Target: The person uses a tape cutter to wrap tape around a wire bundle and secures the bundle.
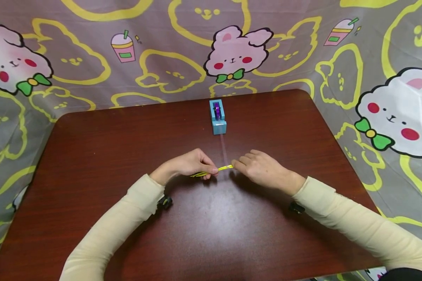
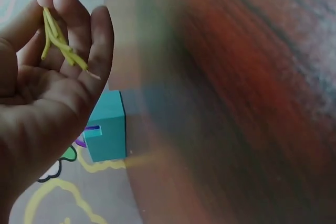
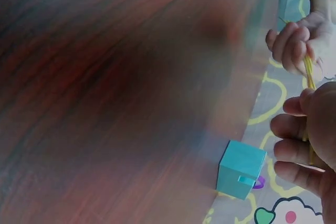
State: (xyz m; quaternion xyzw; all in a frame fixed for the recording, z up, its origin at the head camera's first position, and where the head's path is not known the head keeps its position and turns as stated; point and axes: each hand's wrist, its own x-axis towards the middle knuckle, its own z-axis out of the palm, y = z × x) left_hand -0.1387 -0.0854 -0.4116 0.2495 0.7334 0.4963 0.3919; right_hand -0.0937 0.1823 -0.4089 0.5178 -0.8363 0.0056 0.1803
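A thin bundle of yellow wires (image 1: 226, 168) is held between both hands above the table. My left hand (image 1: 193, 163) pinches it with thumb and fingers. In the left wrist view, loose wire ends (image 2: 60, 43) splay out over the palm, one with a pale, thin tip. My right hand (image 1: 258, 168) grips the other end with curled fingers; its wires also show in the right wrist view (image 3: 308, 72). A clear tape strip (image 1: 224, 148) runs from the blue tape dispenser (image 1: 219, 128) toward the bundle. Whether the strip sticks to the wires I cannot tell.
The dispenser, with a purple tape core (image 1: 217, 111), stands near the back edge of the brown table (image 1: 126, 140). A patterned cloth (image 1: 154, 35) hangs behind the table and along its sides. A small black device (image 1: 165, 202) sits under the left wrist.
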